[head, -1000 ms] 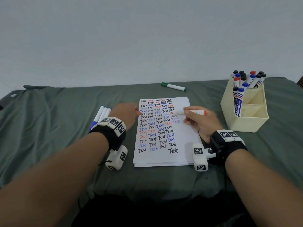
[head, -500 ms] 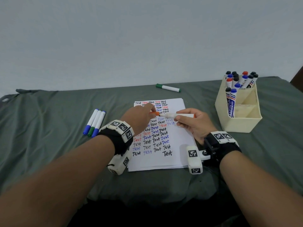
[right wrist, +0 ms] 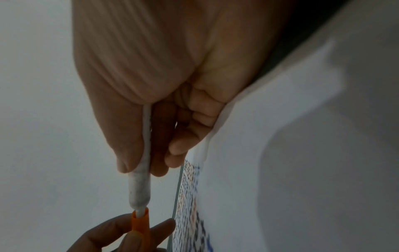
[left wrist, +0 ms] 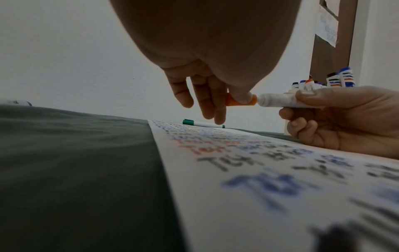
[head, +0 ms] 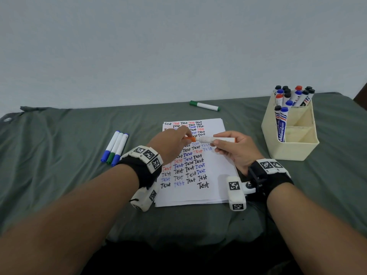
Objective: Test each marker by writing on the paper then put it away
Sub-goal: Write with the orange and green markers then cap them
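My right hand (head: pixel 228 147) grips a white orange-ended marker (head: pixel 216 139) (left wrist: pixel 278 102) (right wrist: pixel 140 184) level above the paper (head: pixel 214 171). My left hand (head: pixel 174 141) pinches its orange cap (head: pixel 191 139) (left wrist: pixel 240 102) (right wrist: pixel 140 221) between thumb and finger, with the marker's nose just inside the cap's mouth. The paper (left wrist: pixel 237 196) is covered with rows of "Test" in black, blue and red. A cream organizer box (head: pixel 296 149) at the right holds several capped markers (head: pixel 292 96).
A green-capped marker (head: pixel 204 106) (left wrist: pixel 202 124) lies beyond the paper's far edge. Three markers (head: pixel 115 148), two blue and one green, lie side by side left of the paper. A grey-green cloth (head: pixel 59 155) covers the table; a plain wall stands behind.
My left hand came over from the paper's left edge with the orange cap and met the marker's tip. My right hand kept the marker level over the paper.
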Available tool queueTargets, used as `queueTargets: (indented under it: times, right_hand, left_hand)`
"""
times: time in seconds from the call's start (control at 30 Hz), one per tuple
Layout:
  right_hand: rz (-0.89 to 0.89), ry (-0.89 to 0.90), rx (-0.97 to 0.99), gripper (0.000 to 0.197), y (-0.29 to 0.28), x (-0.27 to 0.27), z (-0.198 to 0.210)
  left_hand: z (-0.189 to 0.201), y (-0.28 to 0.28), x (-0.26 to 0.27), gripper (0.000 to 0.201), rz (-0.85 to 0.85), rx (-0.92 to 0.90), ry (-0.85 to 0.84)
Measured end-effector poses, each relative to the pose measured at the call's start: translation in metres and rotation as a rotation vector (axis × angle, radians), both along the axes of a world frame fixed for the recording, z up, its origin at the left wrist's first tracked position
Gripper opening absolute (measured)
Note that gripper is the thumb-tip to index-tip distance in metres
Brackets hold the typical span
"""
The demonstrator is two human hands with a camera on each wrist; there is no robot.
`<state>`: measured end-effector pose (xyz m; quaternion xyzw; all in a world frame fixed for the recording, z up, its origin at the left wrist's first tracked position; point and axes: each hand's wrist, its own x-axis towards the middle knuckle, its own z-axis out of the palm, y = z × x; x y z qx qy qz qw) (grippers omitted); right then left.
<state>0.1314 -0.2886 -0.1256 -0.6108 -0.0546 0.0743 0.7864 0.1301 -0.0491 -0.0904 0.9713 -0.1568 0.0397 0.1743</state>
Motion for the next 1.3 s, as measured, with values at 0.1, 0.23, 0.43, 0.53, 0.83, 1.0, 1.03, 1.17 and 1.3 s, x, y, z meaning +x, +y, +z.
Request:
queueTargets:
  times: [0.1, 0.23, 0.43, 0.53, 0.83, 1.0, 1.03, 1.17, 1.3]
  right_hand:
    - [0.014, -0.006, 0.008, 0.034, 0.001, -0.001, 0.001]
    - [0.026, -0.011, -0.018, 0.04, 0.001, 0.0, 0.0]
    - [0.039, -0.023, -0.1, 0.043, 0.0, 0.001, -0.002]
    - [0.039, -0.034, -0.158, 0.04, 0.001, 0.0, 0.0]
    - [0.047, -0.078, -0.259, 0.024, 0.006, -0.004, 0.002]
    - [0.035, -0.059, -0.437, 0.057, 0.012, -0.003, 0.011]
    - [0.039, -0.072, -0.537, 0.055, 0.013, -0.004, 0.014]
    - [0.104, -0.111, -0.849, 0.049, 0.023, -0.004, 0.024]
    - [0.186, -0.18, -1.107, 0.049, 0.035, -0.002, 0.036]
  left_hand:
    - [0.001, -0.004, -0.001, 0.006, -0.011, -0.007, 0.015]
    - [0.002, -0.005, -0.003, 0.004, -0.041, -0.022, 0.034]
    - [0.0, -0.01, -0.004, 0.004, -0.05, 0.029, 0.06]
    - [0.0, -0.008, -0.005, 0.004, -0.047, 0.025, 0.062]
    - [0.004, -0.009, -0.009, 0.015, -0.137, 0.077, 0.041]
    - [0.011, 0.009, -0.015, 0.035, -0.068, 0.144, 0.059]
    - [0.014, 0.019, -0.018, 0.038, -0.034, 0.155, 0.044]
    - [0.027, 0.07, -0.027, 0.049, 0.153, 0.175, -0.002]
    - [0.028, 0.131, -0.035, 0.043, 0.396, 0.139, -0.011]
